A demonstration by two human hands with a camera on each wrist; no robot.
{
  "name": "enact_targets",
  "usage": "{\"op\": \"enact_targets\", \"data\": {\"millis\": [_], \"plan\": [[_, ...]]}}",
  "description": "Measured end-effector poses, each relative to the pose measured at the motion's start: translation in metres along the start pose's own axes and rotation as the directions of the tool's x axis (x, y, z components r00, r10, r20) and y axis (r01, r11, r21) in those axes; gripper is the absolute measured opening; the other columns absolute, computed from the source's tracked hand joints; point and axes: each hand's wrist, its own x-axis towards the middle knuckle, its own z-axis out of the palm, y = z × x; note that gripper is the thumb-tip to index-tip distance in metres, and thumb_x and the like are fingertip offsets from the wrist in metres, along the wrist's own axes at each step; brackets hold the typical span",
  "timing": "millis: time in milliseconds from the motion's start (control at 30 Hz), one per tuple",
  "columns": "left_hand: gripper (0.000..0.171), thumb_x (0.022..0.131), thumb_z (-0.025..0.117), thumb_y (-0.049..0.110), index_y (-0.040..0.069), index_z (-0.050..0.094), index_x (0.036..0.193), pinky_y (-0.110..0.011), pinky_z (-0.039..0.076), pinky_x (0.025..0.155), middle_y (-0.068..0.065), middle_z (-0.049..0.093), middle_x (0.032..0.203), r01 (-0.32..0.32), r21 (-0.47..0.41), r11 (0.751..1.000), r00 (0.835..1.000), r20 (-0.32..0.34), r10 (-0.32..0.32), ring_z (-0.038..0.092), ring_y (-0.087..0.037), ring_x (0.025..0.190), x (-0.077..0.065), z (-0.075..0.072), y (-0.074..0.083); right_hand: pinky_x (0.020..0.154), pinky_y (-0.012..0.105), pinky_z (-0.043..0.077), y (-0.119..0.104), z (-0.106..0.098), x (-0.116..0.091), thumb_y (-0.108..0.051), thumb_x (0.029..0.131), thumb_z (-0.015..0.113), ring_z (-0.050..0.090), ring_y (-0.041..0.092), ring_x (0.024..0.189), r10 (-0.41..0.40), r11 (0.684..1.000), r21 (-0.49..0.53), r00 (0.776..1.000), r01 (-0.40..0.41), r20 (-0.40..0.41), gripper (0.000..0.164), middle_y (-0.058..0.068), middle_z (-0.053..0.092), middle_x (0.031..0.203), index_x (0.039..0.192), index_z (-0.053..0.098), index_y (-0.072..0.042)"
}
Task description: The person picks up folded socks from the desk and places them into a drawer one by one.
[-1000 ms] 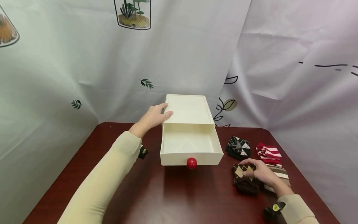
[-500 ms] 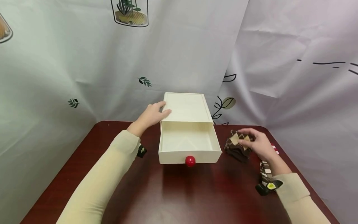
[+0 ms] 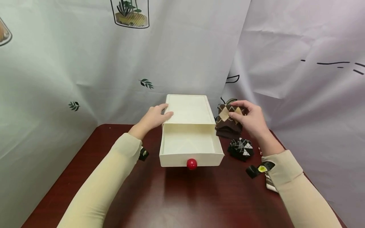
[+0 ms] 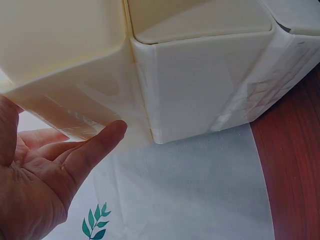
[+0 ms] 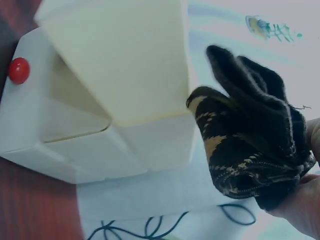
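With its thumb and fingers, my right hand (image 3: 252, 118) grips a folded pair of brown argyle socks (image 3: 226, 126), raised above the table beside the box's right edge. In the right wrist view the folded socks (image 5: 245, 140) hang from the fingertips. My left hand (image 3: 152, 117) rests against the left side of the white box (image 3: 188, 109); its thumb (image 4: 97, 152) lies along the wall in the left wrist view, fingers extended, some ends hidden. The box's drawer (image 3: 175, 160) is pulled out, nothing visible inside, and has a red round knob (image 3: 192, 164) on its front.
A folded black-and-white argyle pair of socks (image 3: 241, 148) lies right of the drawer. Behind the right forearm, striped brown-and-white fabric (image 3: 271, 183) and a bit of red are partly hidden. A printed white curtain (image 3: 182, 47) stands behind the dark red table (image 3: 137, 196).
My right hand has lifted the brown argyle socks off the table and carried them up and left, past the black argyle pair, to the box's side. The left hand stays on the box.
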Motion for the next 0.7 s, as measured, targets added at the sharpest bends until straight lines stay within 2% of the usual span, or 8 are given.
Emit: {"op": "enact_targets", "data": {"millis": [133, 300, 500, 700], "plan": [[0.068, 0.092, 0.046, 0.049, 0.008, 0.033, 0.145, -0.049, 0.031, 0.102, -0.016, 0.036, 0.144, 0.006, 0.000, 1.000, 1.000, 0.009, -0.006, 0.033, -0.033, 0.131, -0.001, 0.000, -0.001, 0.052, 0.020, 0.047, -0.011, 0.011, 0.004, -0.008, 0.080, 0.073, 0.055, 0.009, 0.070, 0.010, 0.993, 0.113, 1.000, -0.011, 0.004, 0.035, 0.002, 0.059, 0.090, 0.114, 0.063, -0.002], [0.069, 0.092, 0.046, 0.049, 0.009, 0.033, 0.145, -0.050, 0.030, 0.102, -0.016, 0.035, 0.144, 0.015, -0.005, 1.000, 1.000, 0.023, -0.015, 0.032, -0.034, 0.132, -0.003, -0.001, -0.001, 0.053, 0.022, 0.048, -0.023, 0.039, 0.002, -0.001, 0.079, 0.072, 0.054, 0.013, 0.068, 0.018, 0.970, 0.239, 0.995, -0.042, 0.102, 0.034, 0.007, 0.057, 0.090, 0.112, 0.063, 0.001], [0.067, 0.092, 0.046, 0.048, 0.008, 0.034, 0.144, -0.049, 0.030, 0.102, -0.016, 0.037, 0.144, -0.002, 0.005, 1.000, 1.000, -0.002, 0.002, 0.033, -0.034, 0.131, 0.000, -0.001, -0.001, 0.056, 0.023, 0.046, -0.032, 0.073, -0.005, -0.002, 0.079, 0.071, 0.051, 0.017, 0.072, -0.005, 0.980, 0.197, 0.972, -0.043, 0.235, 0.033, 0.009, 0.061, 0.099, 0.112, 0.066, -0.004], [0.067, 0.092, 0.046, 0.048, 0.007, 0.035, 0.144, -0.049, 0.030, 0.103, -0.016, 0.038, 0.143, -0.021, 0.014, 1.000, 1.000, -0.009, 0.021, 0.034, -0.034, 0.130, 0.001, 0.000, -0.001, 0.060, 0.023, 0.045, -0.031, 0.089, -0.011, -0.004, 0.079, 0.072, 0.052, 0.017, 0.075, -0.019, 0.985, 0.170, 0.944, -0.040, 0.330, 0.030, 0.007, 0.065, 0.099, 0.108, 0.068, -0.006]]}}
